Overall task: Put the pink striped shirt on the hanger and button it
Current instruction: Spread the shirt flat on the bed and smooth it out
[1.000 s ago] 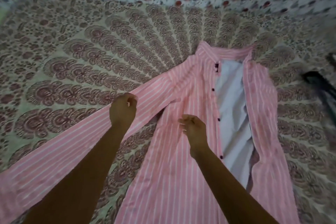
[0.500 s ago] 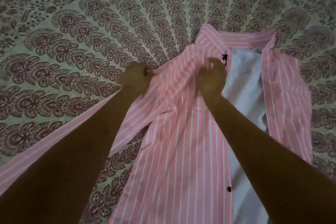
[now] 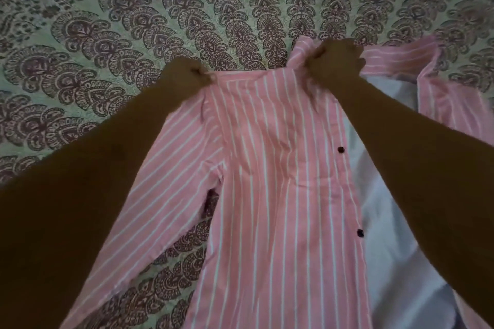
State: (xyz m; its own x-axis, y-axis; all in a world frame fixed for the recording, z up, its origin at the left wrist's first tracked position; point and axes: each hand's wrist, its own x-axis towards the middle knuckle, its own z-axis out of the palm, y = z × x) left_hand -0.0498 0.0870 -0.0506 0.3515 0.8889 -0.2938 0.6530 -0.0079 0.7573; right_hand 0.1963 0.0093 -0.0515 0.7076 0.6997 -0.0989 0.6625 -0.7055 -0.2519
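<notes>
Left hand: left hand [image 3: 187, 73] is closed in a pinch on the shoulder corner of the pink striped shirt [image 3: 270, 168], where the sleeve begins.
Right hand: right hand [image 3: 336, 60] is closed as a fist on the collar [image 3: 395, 55], at the top of the same front panel.
Shirt position: it lies face up and unbuttoned on the patterned bedspread [image 3: 107, 35], with the pale lining [image 3: 385, 208] showing between the two fronts.
Buttons: two dark buttons [image 3: 340, 149] are visible on the placket edge; none is fastened.
Hanger: I cannot see it in this view.
Step in hand: I think the hands are stretching the shoulder line flat, so that the neck opening is ready for the hanger.
How to do it well: pull both grips gently apart, with equal force, so the seam becomes straight and no fold stays under the collar.
Risk: a strong pull on one side only may drag the whole shirt across the cloth and twist the sleeve.
</notes>
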